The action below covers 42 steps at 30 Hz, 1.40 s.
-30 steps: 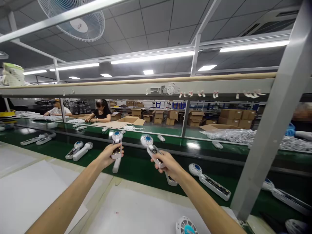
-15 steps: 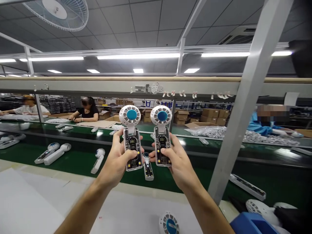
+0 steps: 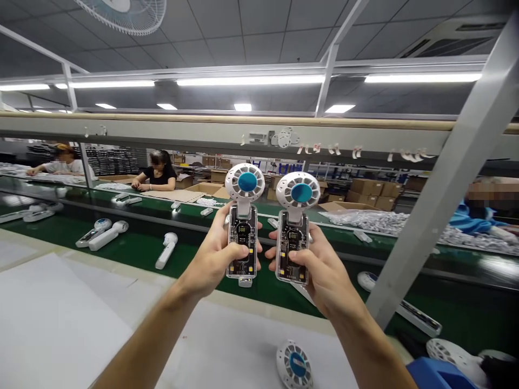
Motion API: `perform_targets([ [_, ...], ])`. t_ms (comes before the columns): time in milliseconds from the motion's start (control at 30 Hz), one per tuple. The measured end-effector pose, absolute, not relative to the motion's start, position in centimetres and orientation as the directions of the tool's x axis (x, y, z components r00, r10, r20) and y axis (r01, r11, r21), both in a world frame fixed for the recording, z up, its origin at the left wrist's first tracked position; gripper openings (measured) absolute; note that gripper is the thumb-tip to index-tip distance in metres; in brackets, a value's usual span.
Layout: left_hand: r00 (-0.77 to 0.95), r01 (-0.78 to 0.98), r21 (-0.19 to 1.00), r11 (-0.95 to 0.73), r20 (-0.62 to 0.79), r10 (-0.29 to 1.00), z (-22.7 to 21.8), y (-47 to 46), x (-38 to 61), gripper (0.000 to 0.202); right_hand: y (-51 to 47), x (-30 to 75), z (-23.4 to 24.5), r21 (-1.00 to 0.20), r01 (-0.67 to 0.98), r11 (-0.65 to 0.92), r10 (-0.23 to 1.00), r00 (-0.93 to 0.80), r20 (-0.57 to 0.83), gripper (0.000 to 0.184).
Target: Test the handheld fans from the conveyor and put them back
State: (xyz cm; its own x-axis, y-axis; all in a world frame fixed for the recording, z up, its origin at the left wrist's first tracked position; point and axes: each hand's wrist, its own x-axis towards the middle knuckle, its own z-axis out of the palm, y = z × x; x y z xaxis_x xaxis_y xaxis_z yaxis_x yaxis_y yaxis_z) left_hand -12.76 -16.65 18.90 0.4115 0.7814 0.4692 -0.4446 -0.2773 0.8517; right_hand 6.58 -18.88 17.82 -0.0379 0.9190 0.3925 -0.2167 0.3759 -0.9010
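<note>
Upright in my left hand [image 3: 214,254] is a small handheld fan [image 3: 243,229] with a round white head, a blue centre and a clear handle showing a dark circuit board. My right hand [image 3: 326,265] grips a matching handheld fan [image 3: 292,232], leaning slightly. Both thumbs press on the handle fronts, and the other fingers curl behind. The two fans are side by side, apart from each other, above the green belt. A loose white fan head [image 3: 295,364] with a blue centre lies on the white work surface below.
Several handheld fans, one a white fan [image 3: 108,235], lie on the green conveyor belt [image 3: 198,270]. A slanted metal post [image 3: 438,178] and a blue bin [image 3: 440,374] stand at right. Across the belt are co-workers, one in a black top [image 3: 156,174], and cardboard boxes [image 3: 367,192].
The view has swung left and slightly down, so the surroundings sit further right. Both hands still hold their fans; the right fan is now a little lower than the left one.
</note>
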Motion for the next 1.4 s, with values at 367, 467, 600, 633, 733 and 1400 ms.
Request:
perform_targets([
  [367, 0.389, -0.463, 0.835, -0.298, 0.494, 0.778, 18.6, -16.4, -12.0, 0.071, -18.5, 6.8, 18.2, -0.901, -0.249, 0.355, 0.920, -0.078, 0.384, 0.074],
  [467, 0.392, -0.456, 0.838, -0.299, 0.491, 0.778, 18.4, -16.4, -11.6, 0.074, -18.5, 6.9, 18.1, -0.903, -0.246, 0.353, 0.922, -0.072, 0.380, 0.075],
  [600, 0.403, -0.465, 0.846, -0.263, 0.466, 0.788, 18.4, -16.6, -11.3, 0.077, -18.6, 7.2, 18.2, -0.902, -0.243, 0.357, 0.921, -0.070, 0.384, 0.077],
  [633, 0.405, -0.468, 0.847, -0.251, 0.458, 0.791, 18.4, -16.7, -11.3, 0.077, -18.7, 7.3, 18.3, -0.903, -0.244, 0.354, 0.922, -0.072, 0.381, 0.078],
  [733, 0.395, -0.470, 0.851, -0.234, 0.440, 0.806, 18.5, -16.8, -11.3, 0.074, -18.9, 7.5, 18.6, -0.905, -0.246, 0.348, 0.923, -0.081, 0.377, 0.079],
  [1400, 0.300, -0.504, 0.826, -0.252, 0.442, 0.845, 18.5, -15.4, -12.5, 0.052, -18.9, 8.3, 19.0, -0.903, -0.199, 0.380, 0.919, -0.025, 0.393, 0.044],
])
